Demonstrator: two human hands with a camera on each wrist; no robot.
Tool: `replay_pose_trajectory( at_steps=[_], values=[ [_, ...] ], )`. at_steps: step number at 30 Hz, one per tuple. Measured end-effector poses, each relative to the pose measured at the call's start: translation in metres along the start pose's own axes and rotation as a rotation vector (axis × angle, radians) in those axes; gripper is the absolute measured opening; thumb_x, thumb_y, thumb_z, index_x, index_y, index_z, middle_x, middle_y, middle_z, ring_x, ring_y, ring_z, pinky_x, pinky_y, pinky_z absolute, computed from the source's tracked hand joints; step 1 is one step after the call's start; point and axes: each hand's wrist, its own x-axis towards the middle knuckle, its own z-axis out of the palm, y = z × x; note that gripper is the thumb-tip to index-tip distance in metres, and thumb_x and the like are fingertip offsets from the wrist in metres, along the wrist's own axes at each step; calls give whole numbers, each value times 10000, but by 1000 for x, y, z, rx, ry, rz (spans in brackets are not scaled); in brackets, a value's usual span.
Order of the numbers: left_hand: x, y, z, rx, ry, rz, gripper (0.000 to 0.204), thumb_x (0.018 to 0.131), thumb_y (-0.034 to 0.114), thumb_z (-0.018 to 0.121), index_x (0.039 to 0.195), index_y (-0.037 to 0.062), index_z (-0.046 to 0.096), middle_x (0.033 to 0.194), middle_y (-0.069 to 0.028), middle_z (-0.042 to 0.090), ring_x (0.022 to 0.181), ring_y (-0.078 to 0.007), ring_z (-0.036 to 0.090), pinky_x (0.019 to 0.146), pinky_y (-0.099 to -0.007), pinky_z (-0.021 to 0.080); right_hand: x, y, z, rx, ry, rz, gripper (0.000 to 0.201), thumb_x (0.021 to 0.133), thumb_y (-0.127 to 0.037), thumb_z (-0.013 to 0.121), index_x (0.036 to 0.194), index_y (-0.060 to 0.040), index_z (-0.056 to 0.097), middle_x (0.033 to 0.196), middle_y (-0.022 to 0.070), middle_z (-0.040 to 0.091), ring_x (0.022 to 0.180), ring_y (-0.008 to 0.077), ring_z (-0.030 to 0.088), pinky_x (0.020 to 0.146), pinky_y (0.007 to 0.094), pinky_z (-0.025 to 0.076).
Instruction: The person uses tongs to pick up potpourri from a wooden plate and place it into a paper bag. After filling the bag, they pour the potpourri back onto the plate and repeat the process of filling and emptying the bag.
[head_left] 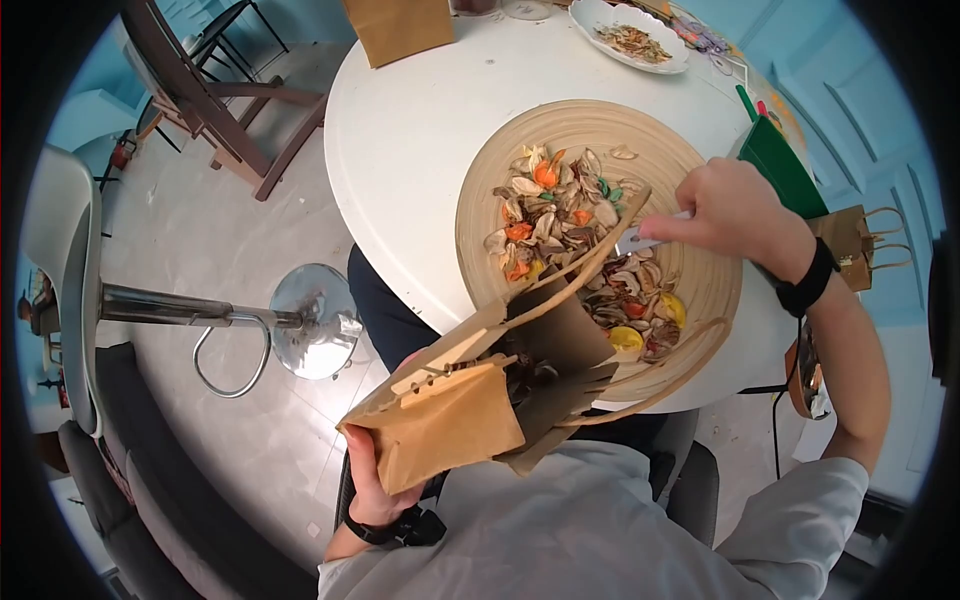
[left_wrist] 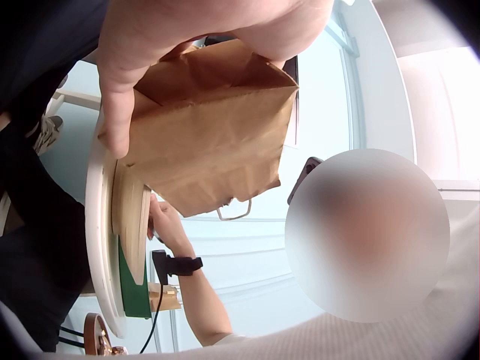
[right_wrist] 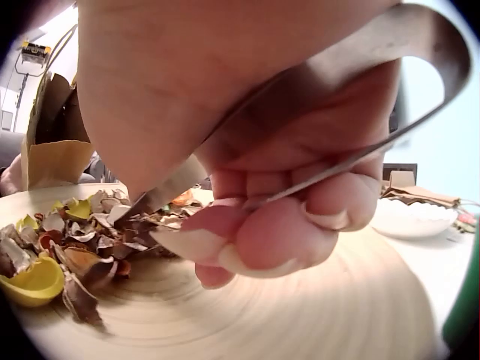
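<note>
My left hand (head_left: pixel 372 480) grips the bottom end of a brown paper bag (head_left: pixel 455 425), which lies tilted with its mouth towards a round wooden tray (head_left: pixel 490 150). Dark pieces show inside the bag. In the left wrist view, thumb and fingers (left_wrist: pixel 116 112) clasp the bag from both sides. Above the tray, my right hand (head_left: pixel 725 210) holds metal tongs (right_wrist: pixel 439 45), their bent end sticking out behind the palm. The tong tips reach in among dried potpourri (head_left: pixel 550 220) of brown, orange, yellow and green pieces heaped on the tray. One bag handle (head_left: pixel 600 255) crosses over the heap.
The tray sits on a round white table (head_left: pixel 400 180). A scalloped white dish (head_left: pixel 660 65) of dried bits and another paper bag (head_left: pixel 400 30) stand at the back. To the right are a green container (head_left: pixel 780 165) and a small paper bag (head_left: pixel 850 225). A bar stool (head_left: pixel 315 320) stands left.
</note>
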Motion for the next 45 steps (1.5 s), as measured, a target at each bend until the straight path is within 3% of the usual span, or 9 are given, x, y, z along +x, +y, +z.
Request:
replay_pose_trajectory(
  at_steps=[18, 20, 24, 26, 28, 30, 36, 39, 45],
  values=[
    [6, 2, 10, 47, 9, -10, 783, 944, 703, 366, 1472, 125, 355, 1415, -61, 506, 1230, -215, 544, 955, -383, 493, -22, -22, -47, 328, 24, 120, 726, 753, -579, 761, 447, -7, 435, 419, 99, 305, 408, 274, 316, 421, 373, 276],
    [7, 4, 12, 64, 10, -3, 781, 945, 702, 366, 1470, 124, 360, 1410, -59, 511, 1226, -211, 545, 957, -378, 489, -22, -43, -57, 229, 100, -188, 719, 751, -578, 760, 450, -7, 443, 430, 104, 329, 419, 282, 334, 429, 367, 291],
    [6, 2, 13, 40, 62, -10, 761, 949, 694, 367, 1462, 132, 377, 1408, -52, 513, 1231, -205, 543, 976, -372, 478, -25, -66, -66, 210, 78, -261, 565, 736, -371, 838, 499, -12, 472, 445, 86, 337, 413, 224, 320, 426, 316, 265],
    [4, 2, 10, 11, 61, -20, 754, 951, 691, 368, 1460, 135, 382, 1408, -51, 513, 1233, -203, 541, 985, -369, 473, -24, -53, -72, 213, 41, -159, 717, 787, -595, 722, 472, -1, 473, 437, 103, 336, 420, 258, 335, 434, 367, 286],
    [2, -1, 7, 14, 99, -28, 761, 948, 702, 353, 1461, 139, 377, 1402, -51, 519, 1224, -210, 550, 957, -384, 496, -15, -26, -69, 290, -76, 150, 701, 840, -597, 670, 518, 8, 523, 445, 63, 351, 425, 201, 333, 442, 361, 276],
    [2, -4, 3, -6, 100, -36, 767, 947, 707, 343, 1460, 139, 374, 1398, -50, 522, 1216, -214, 557, 933, -392, 510, -6, 14, -47, 456, 27, 221, 700, 887, -608, 599, 566, 13, 566, 465, 37, 372, 453, 158, 338, 452, 341, 281],
    [0, -4, -2, -26, 61, -52, 781, 943, 719, 326, 1466, 141, 360, 1393, -58, 526, 1200, -229, 570, 875, -414, 538, 31, 59, -16, 73, 62, 294, 678, 921, -614, 527, 672, 12, 598, 567, 134, 535, 526, 252, 510, 535, 385, 403],
    [2, -4, 3, 11, 109, -30, 779, 943, 715, 334, 1470, 142, 355, 1390, -63, 526, 1204, -232, 570, 873, -422, 541, 40, 46, -6, 116, 60, 81, 563, 929, -569, 537, 785, -29, 612, 662, 180, 610, 651, 359, 607, 602, 429, 455],
    [0, -11, -15, -144, 49, -16, 830, 928, 723, 362, 1477, 101, 338, 1399, -100, 512, 1206, -235, 572, 920, -409, 528, 18, 13, 9, 184, 30, -122, 462, 908, -519, 600, 840, -62, 613, 672, 143, 621, 673, 355, 622, 604, 447, 460]
  ],
)
